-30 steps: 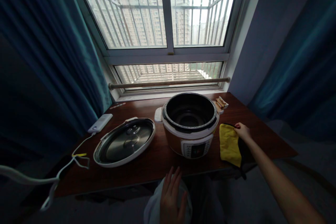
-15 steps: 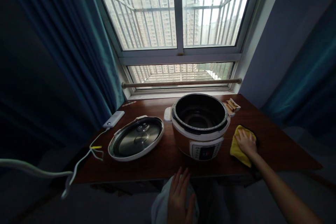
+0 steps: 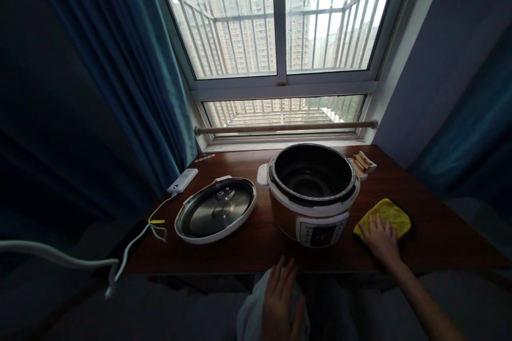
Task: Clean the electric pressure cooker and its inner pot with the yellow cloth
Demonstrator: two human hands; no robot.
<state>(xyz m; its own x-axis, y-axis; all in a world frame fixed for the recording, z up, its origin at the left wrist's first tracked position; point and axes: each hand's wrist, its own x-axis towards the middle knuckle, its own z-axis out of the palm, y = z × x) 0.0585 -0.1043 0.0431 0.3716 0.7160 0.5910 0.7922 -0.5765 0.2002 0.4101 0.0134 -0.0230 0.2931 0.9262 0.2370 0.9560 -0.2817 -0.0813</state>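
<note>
My right hand [image 3: 381, 237] lies with fingers spread on a yellow cloth [image 3: 394, 217] with a dark edge, which is flat on the tabletop right of the cooker. Resting near the table's front edge, my left hand [image 3: 280, 298] has its fingers stretched out and holds nothing. Between and beyond the hands stands an electric pressure cooker [image 3: 286, 218], its top uncovered and a dark inner pot [image 3: 312, 173] inside. Its round lid [image 3: 218, 210] lies to the left, metal inner side up.
The brown wooden table [image 3: 248, 256] sits under a barred window. A white power bank [image 3: 183, 180] at the left has a white cable [image 3: 132, 245] running off the table edge. Blue curtains [image 3: 120, 64] hang at the sides. A handle at the cooker's right holds brownish pieces [image 3: 362, 162].
The cloth now lies more spread out and turned, with my right hand still on it. My left hand keeps its place by the table edge. The whole view has shifted slightly.
</note>
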